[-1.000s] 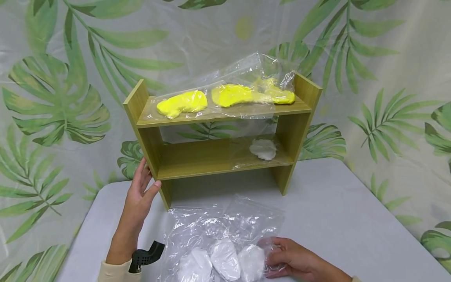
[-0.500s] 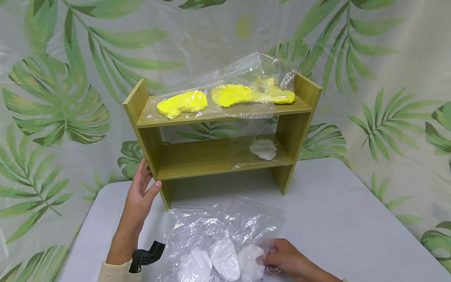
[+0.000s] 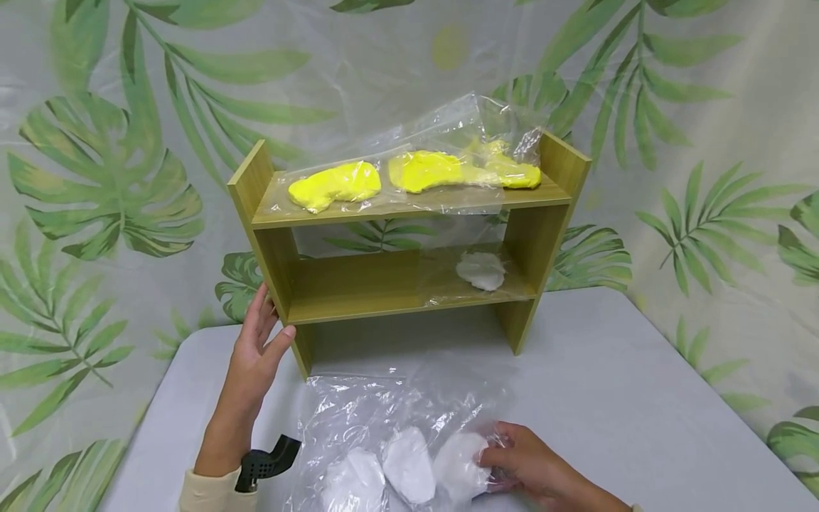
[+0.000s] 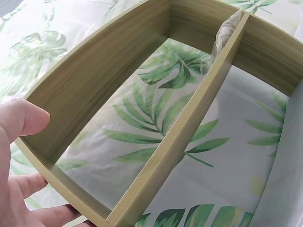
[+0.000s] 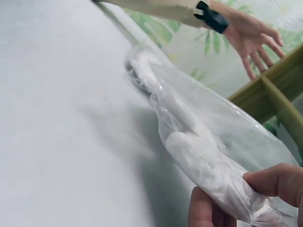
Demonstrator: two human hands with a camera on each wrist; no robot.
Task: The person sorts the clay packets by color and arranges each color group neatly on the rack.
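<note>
A small wooden shelf (image 3: 352, 284) stands on the table. My left hand (image 3: 256, 355) rests against its left side panel, fingers extended along the outside and thumb by the front edge; the left wrist view shows the thumb (image 4: 28, 118) there. Low in front, my right hand (image 3: 534, 462) pinches a clear plastic bag holding a white, clay-like lump (image 3: 461, 462). In the right wrist view the bag (image 5: 203, 161) is raised at this end, between thumb and fingers. Two more bagged white lumps, one in the middle (image 3: 409, 466) and one at left (image 3: 355, 483), lie beside it.
Bagged yellow lumps (image 3: 335, 186) lie along the top shelf, their clear plastic overhanging its front. One bagged white lump (image 3: 481, 272) sits at the right of the lower shelf. A leaf-patterned curtain (image 3: 704, 107) hangs behind the grey-white table (image 3: 614, 384).
My right thumb has come round onto the near bag's white lump, and that lump has shifted slightly right. The left hand stays on the shelf's side. The head view has shifted a little.
</note>
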